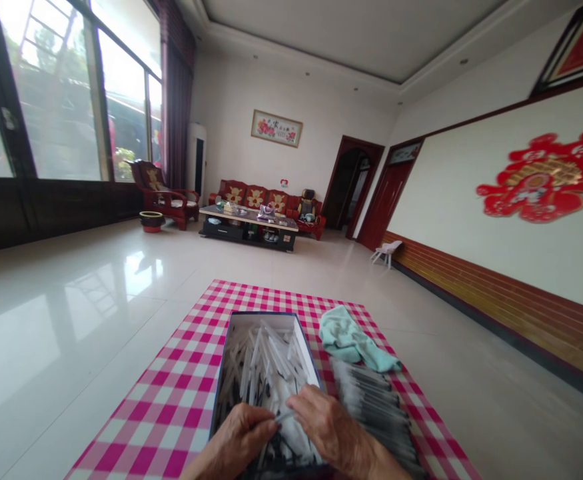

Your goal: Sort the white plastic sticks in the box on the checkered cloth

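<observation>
Loosely heaped white plastic tubes (264, 363) filled the open cardboard box (224, 360) at 12 o'clock. The half-closed left hand (236, 440) pinched a slim clear tube (284, 415); the curled right hand (331, 427) lay beside it, its hold unclear. A teal cloth (346, 340) and dark-tipped rows (371, 407) sat at 2 o'clock on pink gingham (171, 407).

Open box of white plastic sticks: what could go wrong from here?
The left hand and right hand are working at a thin piece above the tangled white sticks in the blue-rimmed box; pulling might snag others. The right forearm lies close to the stacked black-and-white pieces on the pink checked cloth, and could knock them askew.
</observation>
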`<move>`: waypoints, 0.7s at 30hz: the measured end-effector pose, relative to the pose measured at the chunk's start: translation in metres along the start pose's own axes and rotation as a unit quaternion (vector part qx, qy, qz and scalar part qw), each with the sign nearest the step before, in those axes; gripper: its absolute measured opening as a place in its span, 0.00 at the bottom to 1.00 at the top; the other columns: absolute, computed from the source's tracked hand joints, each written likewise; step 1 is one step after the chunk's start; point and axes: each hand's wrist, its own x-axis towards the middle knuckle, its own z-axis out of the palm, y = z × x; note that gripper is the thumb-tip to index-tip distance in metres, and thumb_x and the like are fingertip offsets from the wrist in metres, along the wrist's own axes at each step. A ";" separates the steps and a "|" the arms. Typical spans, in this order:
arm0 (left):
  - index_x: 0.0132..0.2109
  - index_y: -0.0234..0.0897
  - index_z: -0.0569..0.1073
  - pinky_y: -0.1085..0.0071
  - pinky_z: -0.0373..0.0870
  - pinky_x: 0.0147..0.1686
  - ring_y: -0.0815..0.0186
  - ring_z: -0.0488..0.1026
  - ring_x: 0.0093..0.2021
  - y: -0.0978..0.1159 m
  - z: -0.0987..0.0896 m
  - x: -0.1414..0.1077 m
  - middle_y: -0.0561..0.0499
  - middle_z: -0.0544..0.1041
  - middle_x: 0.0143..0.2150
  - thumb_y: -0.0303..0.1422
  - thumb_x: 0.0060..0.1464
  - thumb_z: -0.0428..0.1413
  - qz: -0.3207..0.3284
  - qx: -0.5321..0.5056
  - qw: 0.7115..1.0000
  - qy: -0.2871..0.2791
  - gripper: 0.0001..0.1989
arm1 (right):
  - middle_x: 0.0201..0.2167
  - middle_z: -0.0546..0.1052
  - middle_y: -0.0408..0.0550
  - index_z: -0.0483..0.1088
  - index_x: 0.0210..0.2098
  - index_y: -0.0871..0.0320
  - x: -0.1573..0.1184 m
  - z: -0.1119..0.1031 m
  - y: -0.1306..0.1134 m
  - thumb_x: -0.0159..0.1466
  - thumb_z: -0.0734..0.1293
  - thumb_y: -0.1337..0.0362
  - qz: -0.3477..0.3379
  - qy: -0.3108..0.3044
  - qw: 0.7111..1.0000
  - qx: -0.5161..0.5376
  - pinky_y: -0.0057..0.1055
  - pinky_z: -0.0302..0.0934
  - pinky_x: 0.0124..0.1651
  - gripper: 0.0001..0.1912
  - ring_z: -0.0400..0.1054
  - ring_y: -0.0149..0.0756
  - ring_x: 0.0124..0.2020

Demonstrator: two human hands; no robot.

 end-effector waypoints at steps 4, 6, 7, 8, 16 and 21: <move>0.22 0.38 0.53 0.74 0.42 0.21 0.74 0.45 0.23 0.002 -0.003 -0.002 0.59 0.48 0.21 0.45 0.59 0.45 0.016 -0.004 1.000 -0.013 0.22 | 0.32 0.70 0.48 0.70 0.40 0.55 0.000 0.003 0.003 0.65 0.54 0.66 -0.001 0.001 0.999 0.034 0.30 0.60 0.38 0.13 0.65 0.37 0.35; 0.22 0.37 0.53 0.74 0.43 0.21 0.74 0.46 0.23 0.005 -0.003 -0.003 0.59 0.49 0.22 0.44 0.60 0.45 0.027 0.010 1.000 -0.012 0.22 | 0.32 0.70 0.48 0.70 0.40 0.55 0.000 0.005 0.005 0.65 0.54 0.64 0.014 -0.001 0.998 0.059 0.31 0.60 0.36 0.14 0.66 0.37 0.33; 0.22 0.37 0.53 0.74 0.44 0.22 0.74 0.46 0.23 0.006 -0.003 -0.003 0.59 0.49 0.22 0.43 0.60 0.45 0.032 0.021 0.999 -0.009 0.22 | 0.32 0.70 0.47 0.70 0.39 0.55 0.001 0.005 0.005 0.66 0.54 0.64 0.023 -0.005 0.997 0.070 0.31 0.60 0.36 0.14 0.66 0.36 0.33; 0.22 0.37 0.53 0.74 0.44 0.22 0.74 0.47 0.23 0.007 -0.002 -0.003 0.59 0.49 0.22 0.42 0.60 0.45 0.036 0.035 0.999 -0.003 0.21 | 0.32 0.70 0.47 0.70 0.39 0.54 0.001 0.004 0.004 0.66 0.54 0.64 0.034 -0.009 0.996 0.081 0.31 0.60 0.37 0.14 0.66 0.36 0.33; 0.22 0.35 0.61 0.75 0.47 0.23 0.75 0.52 0.22 0.000 0.007 -0.003 0.59 0.52 0.20 0.35 0.61 0.44 0.065 0.149 0.985 0.055 0.19 | 0.30 0.74 0.45 0.73 0.36 0.54 0.005 0.005 -0.002 0.64 0.57 0.64 0.119 -0.001 0.983 0.137 0.29 0.58 0.40 0.13 0.68 0.36 0.35; 0.23 0.36 0.66 0.77 0.51 0.23 0.74 0.60 0.21 -0.002 0.011 -0.003 0.58 0.60 0.19 0.34 0.61 0.44 0.080 0.205 0.972 0.086 0.19 | 0.24 0.74 0.41 0.75 0.32 0.54 0.006 0.011 0.001 0.62 0.58 0.63 0.182 0.016 0.959 0.215 0.27 0.57 0.36 0.14 0.67 0.35 0.30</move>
